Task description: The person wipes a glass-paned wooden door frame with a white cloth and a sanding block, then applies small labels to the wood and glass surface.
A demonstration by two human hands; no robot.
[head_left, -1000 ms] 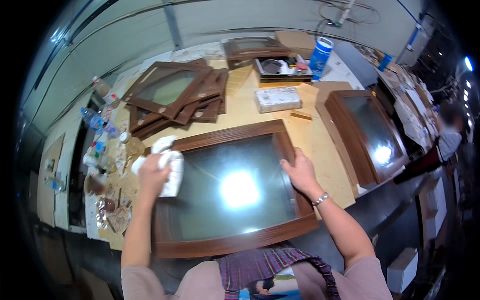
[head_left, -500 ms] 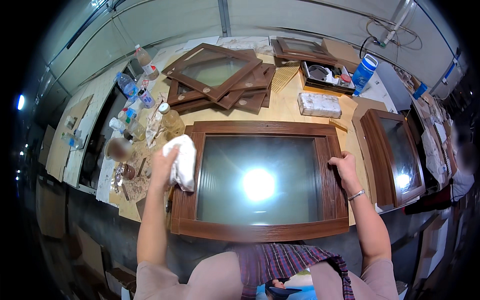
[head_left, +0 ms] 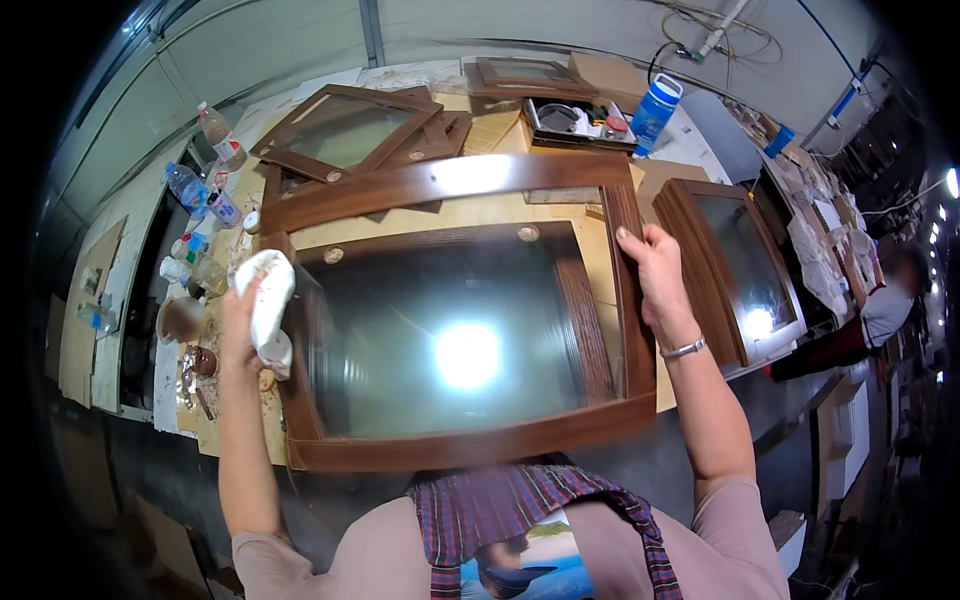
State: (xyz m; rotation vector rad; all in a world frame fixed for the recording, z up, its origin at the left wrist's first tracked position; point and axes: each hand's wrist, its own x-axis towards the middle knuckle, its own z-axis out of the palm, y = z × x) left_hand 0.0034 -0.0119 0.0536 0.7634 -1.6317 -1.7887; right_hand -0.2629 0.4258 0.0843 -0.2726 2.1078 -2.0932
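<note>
A brown wooden cabinet door with a glass panel (head_left: 480, 442) is raised off the bench in front of me, tilted. Through its glass shows a second glass-panelled door (head_left: 440, 240) lying underneath, with round hinge holes along its far rail. My right hand (head_left: 657, 268) is closed round the right side of the raised door, thumb on top. At its left side, my left hand (head_left: 236, 325) grips a bunched white cloth (head_left: 268, 300); whether those fingers also bear on the door is hidden by the cloth.
Several more glass-panelled doors (head_left: 345, 130) are stacked at the back left. Bottles (head_left: 187, 188) and jars crowd the left. At the back right stand a tool box (head_left: 575, 125) and a blue bottle (head_left: 656, 115). Another stack of doors (head_left: 735, 270) lies right; beyond it is a person (head_left: 890, 310).
The front door has come up off the bench, uncovering the second door below. Both hands moved with it, the left still holding the cloth. The whole view has shifted.
</note>
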